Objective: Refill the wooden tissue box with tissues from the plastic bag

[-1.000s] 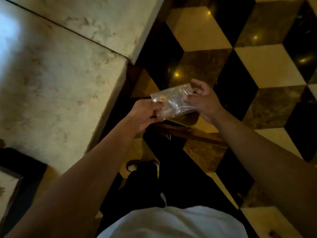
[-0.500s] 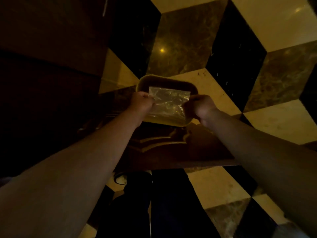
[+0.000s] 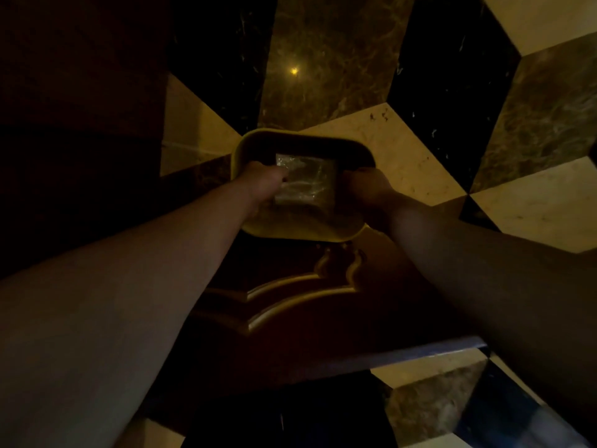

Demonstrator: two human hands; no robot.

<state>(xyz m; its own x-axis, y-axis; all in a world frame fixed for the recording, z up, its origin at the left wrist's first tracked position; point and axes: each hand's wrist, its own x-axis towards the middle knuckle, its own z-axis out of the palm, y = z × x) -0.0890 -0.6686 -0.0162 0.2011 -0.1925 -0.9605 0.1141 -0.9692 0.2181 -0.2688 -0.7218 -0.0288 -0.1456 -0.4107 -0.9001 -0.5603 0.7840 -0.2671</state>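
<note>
A clear, crinkled plastic bag is stretched between my two hands over the mouth of a yellowish rounded bin standing on the floor. My left hand grips the bag's left edge and my right hand grips its right edge. The bag looks flat and see-through; I cannot tell whether anything is inside it. The wooden tissue box is not in view.
The floor is polished marble in a black, brown and cream cube pattern. A dark carved wooden panel stands just below the bin, near me. Dark wooden furniture fills the left side.
My view swung from the marble counter down to the floor. Both hands carried the bag forward and lowered it into the bin's mouth.
</note>
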